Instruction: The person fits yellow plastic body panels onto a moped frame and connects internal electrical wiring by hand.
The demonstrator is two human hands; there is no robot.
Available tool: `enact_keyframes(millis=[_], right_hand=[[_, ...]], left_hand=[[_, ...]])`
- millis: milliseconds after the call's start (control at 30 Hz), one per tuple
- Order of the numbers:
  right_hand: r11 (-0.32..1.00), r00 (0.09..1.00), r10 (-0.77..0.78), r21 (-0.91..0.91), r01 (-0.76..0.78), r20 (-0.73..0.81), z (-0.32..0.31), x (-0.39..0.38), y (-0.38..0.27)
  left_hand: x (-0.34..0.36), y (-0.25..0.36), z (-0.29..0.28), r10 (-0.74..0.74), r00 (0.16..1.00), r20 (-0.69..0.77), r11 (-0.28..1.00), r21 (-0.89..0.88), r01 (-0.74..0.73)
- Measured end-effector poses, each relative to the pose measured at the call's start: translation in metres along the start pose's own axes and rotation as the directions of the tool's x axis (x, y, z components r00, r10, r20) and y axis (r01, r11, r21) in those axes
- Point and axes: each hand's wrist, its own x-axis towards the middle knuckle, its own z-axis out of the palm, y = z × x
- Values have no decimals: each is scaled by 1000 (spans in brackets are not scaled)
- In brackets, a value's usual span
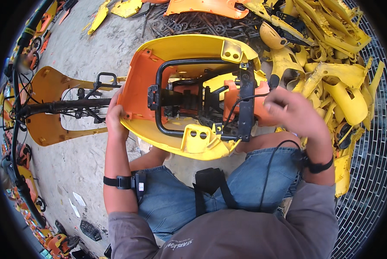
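Note:
In front of me stands a partly stripped scooter or e-bike, with a yellow-and-orange body cover (pixel 138 101) around a black tubular frame (pixel 189 61). My left hand (pixel 115 118) grips the left end of the cover, its fingers partly hidden by the orange panel. At the right end, my right hand (pixel 293 111) is raised beside a black crossbar (pixel 246 103) and an orange part (pixel 260 105). Its fingers are curled and slightly blurred; what they hold, if anything, is hidden. A black cable (pixel 245 97) runs to a dark connector (pixel 274 81) by that hand.
A large heap of yellow plastic panels (pixel 344 97) lies to the right, near a brick-patterned surface (pixel 366 172). Dark metal parts (pixel 189 29) are piled beyond the cover. Handlebars (pixel 15 103) and a front fork area stretch left. More orange-and-yellow vehicles (pixel 57 244) line the far left.

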Motion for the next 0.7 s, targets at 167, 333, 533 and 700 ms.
enact_keyframes(millis=[167,333,533,700], right_hand=[[976,985,-25,-211,61,168,41,-44,-1],[935,910,134,-354,15,391,83,-54,-5],[964,938,263,-12,-267,226,178,-30,85],[934,949,239,218,-282,205,240,-4,108]], left_hand=[[3,-2,-3,-16,1000,-6,999,-39,16],[2,-4,-3,5,999,-36,997,-72,-7],[12,-20,-22,21,999,-39,991,-134,-26],[3,-15,-11,31,999,-43,994,-100,-35]])
